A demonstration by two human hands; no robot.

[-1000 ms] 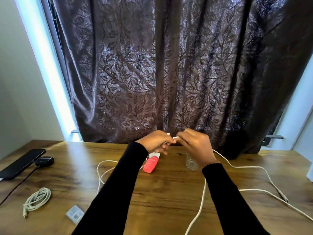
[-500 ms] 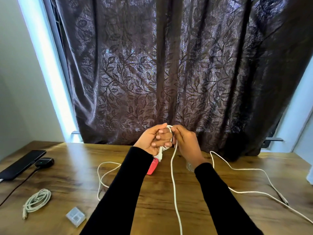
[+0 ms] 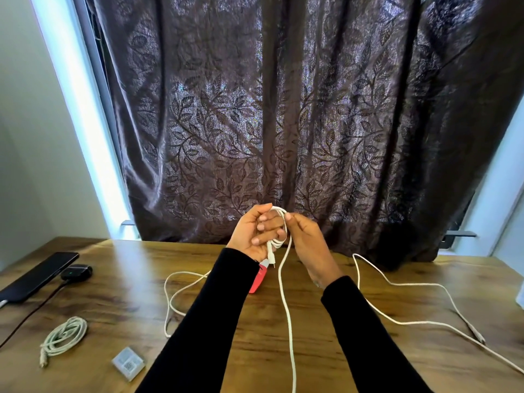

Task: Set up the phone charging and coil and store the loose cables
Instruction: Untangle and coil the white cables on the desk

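Since a moment ago more white cable [image 3: 279, 231] is wound round my left hand [image 3: 256, 234], whose fingers curl on the loops above the desk's [image 3: 312, 350] far edge. Right hand [image 3: 304, 239] pinches the strand, feeding another turn; the tail hangs toward the near edge.

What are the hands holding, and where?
A white cable: left hand grips the wound loops near its plug; right hand pinches the strand at the top.
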